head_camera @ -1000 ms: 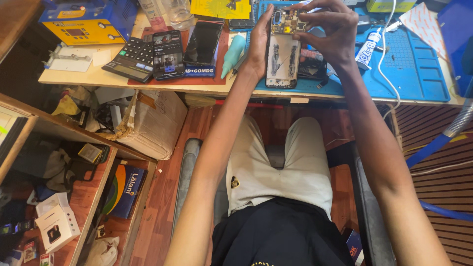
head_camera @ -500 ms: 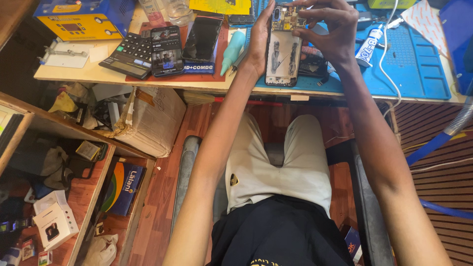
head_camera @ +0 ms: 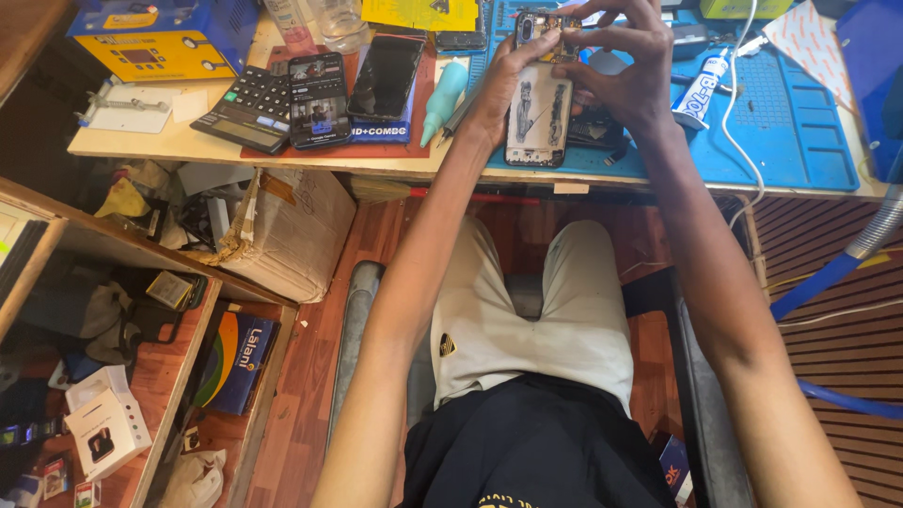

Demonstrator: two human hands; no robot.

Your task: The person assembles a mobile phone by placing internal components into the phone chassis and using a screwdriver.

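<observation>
Head view shows you holding an opened phone (head_camera: 538, 115) with its back cover off, upright on its lower edge at the front of the blue work mat (head_camera: 800, 132). Your left hand (head_camera: 499, 89) is closed on the phone's left side, thumb along the frame; your right hand (head_camera: 625, 71) is curled over its top right corner, fingertips pinched narrow near the camera end. Whether they grip a small part or tool there, I cannot tell.

Risks, as I judge them: the phone rests close to the table edge, above your lap, so a slip of the left hand could send it off the mat. The exposed inside looks like thin metal shielding and flat ribbon cable, and hard pressing from the pinched fingers could bend or tear it. A white cable (head_camera: 729, 103) trails just beside your right wrist and could snag.

The mat is matt, rubbery and gridded. To the left lie two glossy, flat black phones (head_camera: 386, 75), one screen lit (head_camera: 318, 99), beside a hard plastic calculator (head_camera: 252, 108) and a soft teal squeeze bottle (head_camera: 442, 99). A white glue tube (head_camera: 698, 89) lies right of your hands. A torn cardboard box (head_camera: 292, 230) sits below the table.
</observation>
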